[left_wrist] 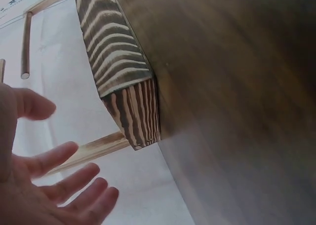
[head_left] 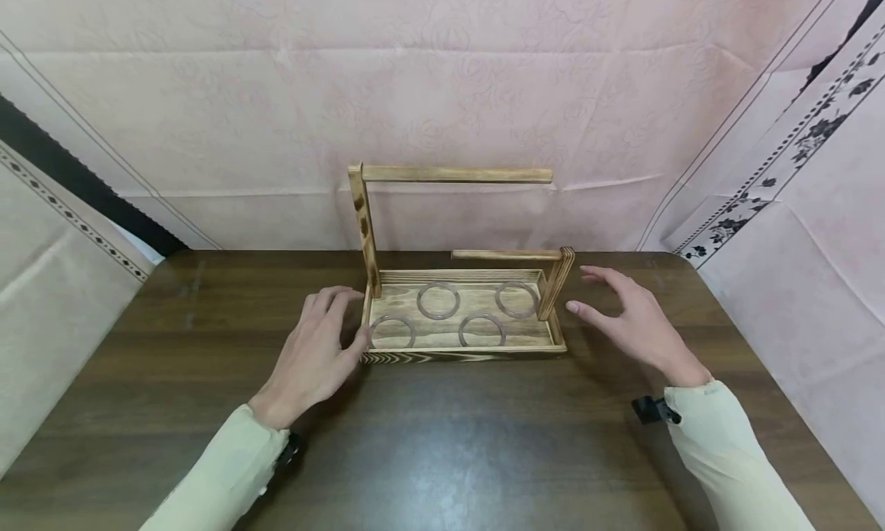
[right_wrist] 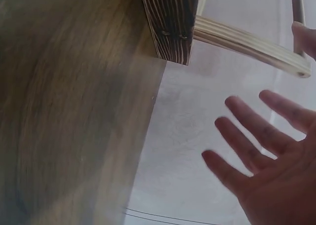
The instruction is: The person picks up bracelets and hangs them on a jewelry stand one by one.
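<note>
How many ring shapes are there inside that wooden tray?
4. All lie in the wooden tray, seen from the head view: back-left ring, back-right ring, front-left ring and front-right ring. The front pair's near edges seem partly hidden.

Stands flat on the brown table [head_left: 429, 439] as a striped wooden caddy [head_left: 477, 300]. Bears four greyish rings [head_left: 419, 301] inside and an end post [head_left: 365, 227] with bar [head_left: 456, 175] either side, left higher.
</note>
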Demonstrator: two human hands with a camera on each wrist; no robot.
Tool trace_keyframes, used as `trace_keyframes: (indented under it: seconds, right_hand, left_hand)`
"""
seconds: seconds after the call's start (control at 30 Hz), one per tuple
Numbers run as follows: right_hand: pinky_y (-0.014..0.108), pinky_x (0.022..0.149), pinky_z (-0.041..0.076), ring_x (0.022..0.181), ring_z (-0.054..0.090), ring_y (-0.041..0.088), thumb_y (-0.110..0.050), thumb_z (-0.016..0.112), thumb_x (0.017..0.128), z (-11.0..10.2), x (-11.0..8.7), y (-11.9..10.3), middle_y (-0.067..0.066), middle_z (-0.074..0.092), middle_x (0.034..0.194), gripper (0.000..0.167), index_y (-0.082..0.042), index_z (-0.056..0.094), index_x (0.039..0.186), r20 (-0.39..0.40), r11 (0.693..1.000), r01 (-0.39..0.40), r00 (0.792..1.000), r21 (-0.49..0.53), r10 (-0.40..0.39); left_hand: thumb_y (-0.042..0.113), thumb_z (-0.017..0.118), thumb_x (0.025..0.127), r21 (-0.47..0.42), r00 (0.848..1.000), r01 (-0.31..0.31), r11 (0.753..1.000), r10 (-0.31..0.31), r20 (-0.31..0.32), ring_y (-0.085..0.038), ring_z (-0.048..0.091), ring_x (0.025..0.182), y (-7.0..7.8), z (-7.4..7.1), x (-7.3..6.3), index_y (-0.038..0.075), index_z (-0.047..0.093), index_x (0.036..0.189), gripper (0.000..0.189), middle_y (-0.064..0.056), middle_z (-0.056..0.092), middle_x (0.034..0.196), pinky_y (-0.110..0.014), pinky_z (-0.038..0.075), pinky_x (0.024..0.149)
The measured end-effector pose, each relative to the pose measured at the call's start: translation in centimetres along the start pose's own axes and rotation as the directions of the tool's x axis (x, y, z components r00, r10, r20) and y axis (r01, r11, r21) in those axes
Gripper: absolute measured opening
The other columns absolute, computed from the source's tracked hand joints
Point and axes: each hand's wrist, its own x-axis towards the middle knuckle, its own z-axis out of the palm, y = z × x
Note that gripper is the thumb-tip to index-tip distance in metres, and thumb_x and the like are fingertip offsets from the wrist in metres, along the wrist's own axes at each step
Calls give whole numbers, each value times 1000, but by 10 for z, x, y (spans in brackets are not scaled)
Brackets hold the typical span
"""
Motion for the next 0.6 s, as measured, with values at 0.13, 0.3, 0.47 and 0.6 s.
trace_keyframes:
  seconds: [0.13,0.3,0.47,0.6]
  right_hand:
    - [60,111,42,134,53,41,-46,70,96,1,4,3,14,60,141,63,-17,50,148,22,995,-17,1000,96,15]
    - [45,105,51,128,59,38,-42,70,97,4,9,5,12,61,140,59,-21,49,148,52,975,-51,998,218,41]
    - [16,99,51,125,61,32,-30,71,98,8,16,9,13,61,139,58,-13,49,148,72,928,-27,997,371,0]
    - [12,96,51,124,63,27,-24,72,97,11,20,13,15,61,139,57,-8,49,147,80,903,-19,997,429,-16]
  left_hand:
    - [24,64,96,-43,999,-4,999,2,-46,-28,46,124,2,0,2,7,59,131,39,-9,53,139,-52,51,95]
    - [17,68,95,-112,998,-57,992,52,-44,-25,48,121,6,2,6,10,62,128,35,-6,55,135,-47,48,98]
    - [12,69,95,-161,993,-112,981,115,12,-26,53,110,10,3,11,9,63,126,32,-5,59,128,-41,47,91]
    - [13,71,95,-153,988,-135,979,145,51,-26,52,100,15,5,15,11,64,125,30,-3,60,124,-36,46,81]
